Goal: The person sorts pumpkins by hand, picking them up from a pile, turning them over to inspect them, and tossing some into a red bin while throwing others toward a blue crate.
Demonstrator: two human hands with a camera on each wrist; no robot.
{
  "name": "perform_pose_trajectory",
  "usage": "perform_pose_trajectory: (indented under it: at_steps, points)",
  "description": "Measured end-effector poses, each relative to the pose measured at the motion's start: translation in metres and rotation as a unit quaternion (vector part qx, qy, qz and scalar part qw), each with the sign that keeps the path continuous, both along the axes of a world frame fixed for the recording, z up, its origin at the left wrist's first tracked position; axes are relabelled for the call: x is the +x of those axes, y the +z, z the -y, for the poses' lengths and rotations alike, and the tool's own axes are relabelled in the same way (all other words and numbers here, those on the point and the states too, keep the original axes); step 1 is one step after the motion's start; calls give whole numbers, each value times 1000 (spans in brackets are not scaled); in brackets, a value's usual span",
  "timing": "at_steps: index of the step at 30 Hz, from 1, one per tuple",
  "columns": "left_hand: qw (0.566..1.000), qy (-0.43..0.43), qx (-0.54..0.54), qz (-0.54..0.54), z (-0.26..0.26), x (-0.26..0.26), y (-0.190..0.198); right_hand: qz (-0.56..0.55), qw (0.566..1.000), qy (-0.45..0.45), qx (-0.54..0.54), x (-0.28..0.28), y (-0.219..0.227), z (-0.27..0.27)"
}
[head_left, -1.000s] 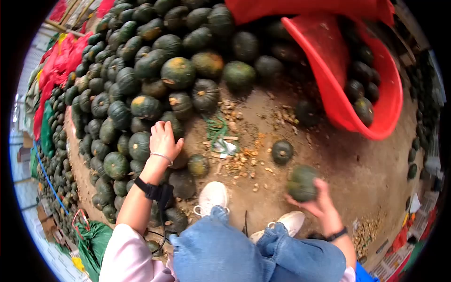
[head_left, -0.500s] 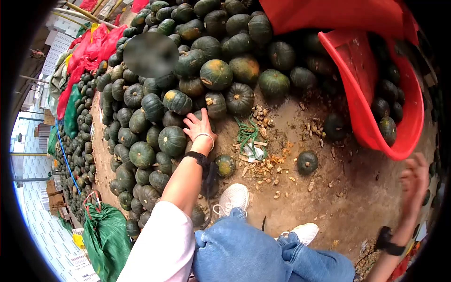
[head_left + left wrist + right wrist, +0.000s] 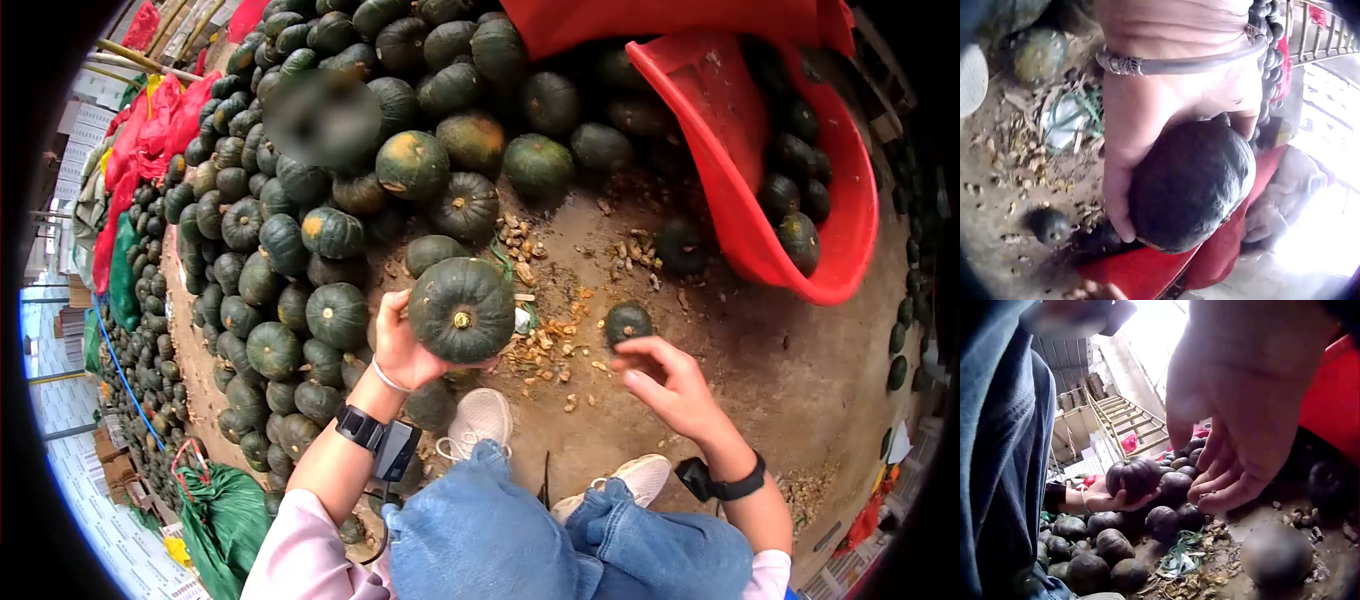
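Far left of the red, wide-mouthed plastic tub [image 3: 730,130], a heap of dark-green ribbed squashes [image 3: 285,245] walled off that side. Closer in, yet well left of the tub, the left hand [image 3: 402,352] gripped a round, dark-green squash with a yellowish stem scar [image 3: 463,308]. Risk, judged: single-handed hold on a smooth rind; a tilted palm could let it roll out. Next rightward, a small, round, dark-green squash [image 3: 627,320] lay left of the tub on the bare brown floor [image 3: 780,350]. The right hand [image 3: 678,388], on the tub's near side, had loosely bent fingers and held nothing; contact with the small squash could not be told. A careless brush might set it rolling. Edges: the tub's raised rim could catch a low swing. Room: floor on the tub's near side.
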State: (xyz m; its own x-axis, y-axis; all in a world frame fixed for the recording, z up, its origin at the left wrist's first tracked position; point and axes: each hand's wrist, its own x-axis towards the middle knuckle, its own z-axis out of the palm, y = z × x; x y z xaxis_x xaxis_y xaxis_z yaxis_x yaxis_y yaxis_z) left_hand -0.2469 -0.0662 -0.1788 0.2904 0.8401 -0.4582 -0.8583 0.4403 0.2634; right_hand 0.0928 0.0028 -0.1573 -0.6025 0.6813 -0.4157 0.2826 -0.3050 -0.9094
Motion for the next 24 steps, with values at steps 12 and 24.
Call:
perform_pose_trajectory:
  at_steps: [12, 24]
  points:
    - [978, -166, -31, -118, -43, 78, 1, -109, 989, -91, -31, -62, -12, -12]
    - [917, -281, -87, -269, -46, 93, 4, 76, 995, -53, -35, -35, -16, -6]
